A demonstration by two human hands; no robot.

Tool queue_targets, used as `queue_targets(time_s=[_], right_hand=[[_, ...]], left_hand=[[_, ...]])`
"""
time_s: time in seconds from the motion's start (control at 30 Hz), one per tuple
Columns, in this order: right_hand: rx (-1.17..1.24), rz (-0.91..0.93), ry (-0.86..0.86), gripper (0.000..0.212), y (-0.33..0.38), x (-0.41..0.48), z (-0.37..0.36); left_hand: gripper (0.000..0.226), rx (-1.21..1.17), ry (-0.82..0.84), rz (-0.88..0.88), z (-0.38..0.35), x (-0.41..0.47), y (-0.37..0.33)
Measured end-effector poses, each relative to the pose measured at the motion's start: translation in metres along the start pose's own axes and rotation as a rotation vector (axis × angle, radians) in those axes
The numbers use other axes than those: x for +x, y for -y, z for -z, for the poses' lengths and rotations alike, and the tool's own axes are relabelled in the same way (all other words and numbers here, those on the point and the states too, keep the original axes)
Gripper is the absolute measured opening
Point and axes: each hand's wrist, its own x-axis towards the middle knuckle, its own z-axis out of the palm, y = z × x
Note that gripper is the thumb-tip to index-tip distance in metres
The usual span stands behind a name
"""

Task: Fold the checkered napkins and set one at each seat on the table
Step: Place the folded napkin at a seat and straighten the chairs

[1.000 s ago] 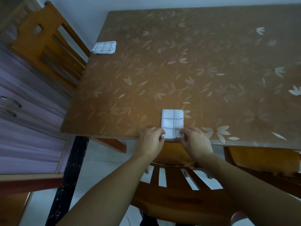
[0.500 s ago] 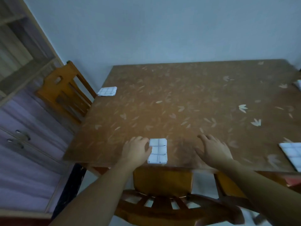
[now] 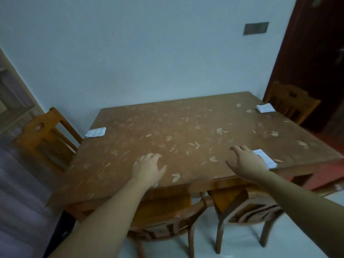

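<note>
Closest to the person are 2 wooden chairs, the left near chair [image 3: 163, 203] and the right near chair [image 3: 249, 211]. Both are pushed in under the near edge of the table [image 3: 186, 131].

Both bare arms reach out over that edge. The left hand [image 3: 149, 168] is above the brown top with its fingers spread and loose. It holds nothing. I cannot tell if it touches the table. A small white bit [image 3: 155, 185] peeks out by the left wrist at the table edge. It is too small to tell what it is.

The right hand [image 3: 245, 162] is wide open too, with fingers spread, and it holds nothing. Just beside it, on the right, lies the near napkin [image 3: 266, 159], folded and flat close to the table edge. The hand hides part of it.

Farther back, the left napkin [image 3: 95, 132] lies folded at the left edge, in front of the left chair [image 3: 46, 138]. The far napkin [image 3: 265, 108] lies folded at the far right corner, in front of the far chair [image 3: 290, 103].

Behind it all is a pale wall with 1 dark plate [image 3: 256, 28], and a dark door [image 3: 316, 53] on the right.
</note>
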Motion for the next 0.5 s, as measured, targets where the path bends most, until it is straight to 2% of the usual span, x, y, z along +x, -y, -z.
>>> queue_targets(time_s=[0.3,0.5], right_hand=[[-0.023,-0.094,-0.090,0.052,-0.078,-0.074,0.039],[-0.006,-0.090,-0.079,0.054,-0.168,-0.087,0.051]], left_hand=[[0.048,-0.020,-0.006,-0.115,0.003,-0.050,-0.094],[0.047,-0.027,-0.022,-0.111,-0.002,-0.062,-0.187]])
